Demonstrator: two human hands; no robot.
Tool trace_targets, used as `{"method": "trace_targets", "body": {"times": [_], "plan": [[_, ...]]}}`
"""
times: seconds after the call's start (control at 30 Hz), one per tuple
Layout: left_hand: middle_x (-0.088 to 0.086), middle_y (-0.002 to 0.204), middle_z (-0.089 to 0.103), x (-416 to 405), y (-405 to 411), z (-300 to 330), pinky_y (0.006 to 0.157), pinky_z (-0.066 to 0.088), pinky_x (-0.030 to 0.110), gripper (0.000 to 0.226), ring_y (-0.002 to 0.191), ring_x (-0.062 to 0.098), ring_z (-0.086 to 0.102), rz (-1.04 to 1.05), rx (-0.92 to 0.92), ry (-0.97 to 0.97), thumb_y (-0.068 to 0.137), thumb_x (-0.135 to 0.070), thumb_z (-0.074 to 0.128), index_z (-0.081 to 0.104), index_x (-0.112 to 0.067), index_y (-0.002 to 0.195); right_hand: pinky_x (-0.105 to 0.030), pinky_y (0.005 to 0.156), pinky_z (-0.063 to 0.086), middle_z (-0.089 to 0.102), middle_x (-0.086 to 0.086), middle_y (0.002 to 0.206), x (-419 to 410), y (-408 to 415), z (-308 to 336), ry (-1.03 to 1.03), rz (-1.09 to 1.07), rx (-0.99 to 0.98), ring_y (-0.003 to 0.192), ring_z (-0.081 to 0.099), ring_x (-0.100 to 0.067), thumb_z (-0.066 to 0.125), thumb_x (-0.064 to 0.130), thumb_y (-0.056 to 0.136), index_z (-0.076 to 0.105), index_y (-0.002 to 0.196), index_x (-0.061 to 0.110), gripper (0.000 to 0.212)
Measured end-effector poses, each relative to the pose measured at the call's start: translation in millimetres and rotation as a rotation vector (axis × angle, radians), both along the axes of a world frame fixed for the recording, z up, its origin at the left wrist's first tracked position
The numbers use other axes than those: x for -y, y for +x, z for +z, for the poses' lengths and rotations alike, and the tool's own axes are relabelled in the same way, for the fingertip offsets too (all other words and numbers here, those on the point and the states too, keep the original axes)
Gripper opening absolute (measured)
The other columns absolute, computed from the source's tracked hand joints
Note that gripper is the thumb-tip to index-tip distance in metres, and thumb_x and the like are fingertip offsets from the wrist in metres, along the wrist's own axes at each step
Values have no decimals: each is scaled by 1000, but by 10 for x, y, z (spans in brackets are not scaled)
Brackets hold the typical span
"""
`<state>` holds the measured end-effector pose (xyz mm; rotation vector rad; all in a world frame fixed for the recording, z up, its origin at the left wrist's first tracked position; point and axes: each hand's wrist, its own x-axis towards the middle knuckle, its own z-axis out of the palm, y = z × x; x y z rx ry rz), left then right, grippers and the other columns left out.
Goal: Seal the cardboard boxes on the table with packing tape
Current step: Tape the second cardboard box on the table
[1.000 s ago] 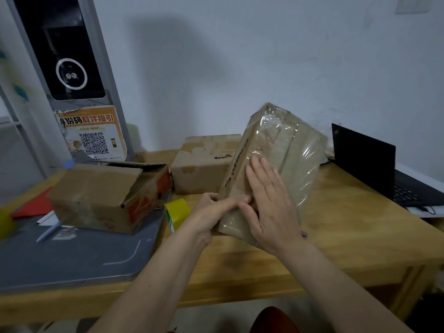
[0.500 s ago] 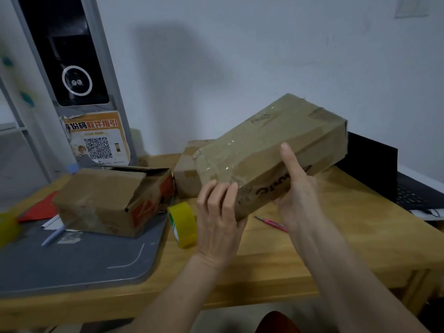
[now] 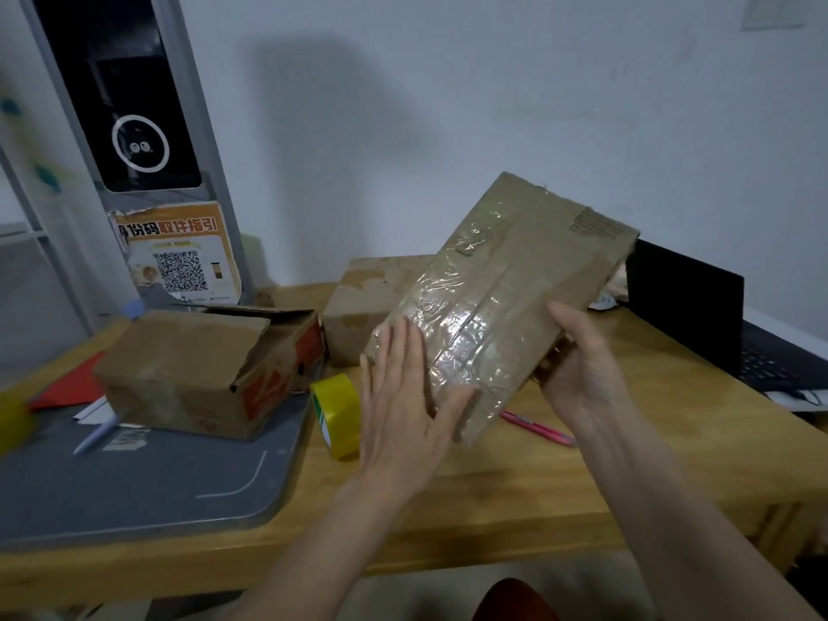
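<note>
Fingers [image 3: 394, 351] flat on taped box [image 3: 528, 280]

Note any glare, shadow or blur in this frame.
Head view: glare on the clear tape across the held cardboard box; a broad soft shadow on the white wall; a blurred yellow object at the left edge; wide-angle bending of the grey kiosk.

left hand [image 3: 405, 398] lies flat with fingers straight; right hand [image 3: 587, 365] curls, gripping.

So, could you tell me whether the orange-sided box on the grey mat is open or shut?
Open: the orange-sided box has its top flaps raised and unsealed, with no tape across them.
</note>
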<state>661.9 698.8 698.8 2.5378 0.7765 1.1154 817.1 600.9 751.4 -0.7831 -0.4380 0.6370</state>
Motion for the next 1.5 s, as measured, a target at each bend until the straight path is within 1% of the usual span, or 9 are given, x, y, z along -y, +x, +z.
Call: {"method": "trace_targets", "body": {"times": [0.1,0.2,0.4,0.5,0.67,0.87,1.07,1.2,1.5], "plan": [[-15,162,-26,-100,-80,202,122,0,36,135,149,5,-20,-2,73,-343,61,-86,63,-16,-33,157,-36,78,55,72,-1,100,56,12,-35,29,37,-46,95,66,-21,75,29,71,63,120,17,52],[-17,155,22,-139,-151,368,112,25,25,137,138,0,24,-137,224,-657,59,-46,92,-3,-37,158,-41,91,52,74,4,80,75,21,-68,40,48,-118,93,64,-20,63,27,85,65,102,20,18],[-9,111,72,-311,-153,256,97,54,41,38,105,13,68,-107,382,-695,82,-21,80,67,-31,117,-42,97,50,74,4,77,108,80,-82,24,58,-119,91,65,-20,61,24,88,66,98,20,11],[-7,114,73,-317,-214,331,89,56,28,33,104,10,68,-199,270,-731,84,-29,77,69,-29,116,-35,77,56,74,2,85,164,152,-118,17,114,-63,86,68,-18,66,25,80,67,104,18,25],[-15,133,59,-287,-161,543,102,48,33,101,120,5,59,-381,86,-783,58,-58,89,42,-40,145,-34,63,58,74,-6,94,146,124,-211,-57,256,21,81,73,-21,85,36,53,75,97,16,49],[-7,134,63,-274,33,651,107,46,46,105,120,18,62,-366,298,-1050,53,-79,76,47,-35,144,-34,62,59,74,-7,92,89,90,-288,-115,279,40,77,72,-20,94,39,34,72,99,16,72],[-5,137,60,-130,-39,587,105,47,41,113,119,16,62,-375,174,-1107,54,-87,71,42,-31,148,-52,96,50,67,-15,116,105,97,-259,-76,226,-106,101,65,-33,71,42,78,65,124,9,57],[-15,144,51,-72,-222,444,100,45,40,120,126,17,54,-414,-162,-1001,46,-76,77,23,-52,150,-46,89,53,71,-10,109,100,125,-202,-80,120,-157,92,69,-28,61,48,86,66,121,15,48],[-16,141,55,-167,-276,361,111,37,53,100,129,16,52,-254,478,-1126,52,-76,77,41,-53,143,-47,90,50,71,-4,118,-61,-58,-120,-253,310,120,107,67,-26,38,68,90,63,122,29,57]]}}
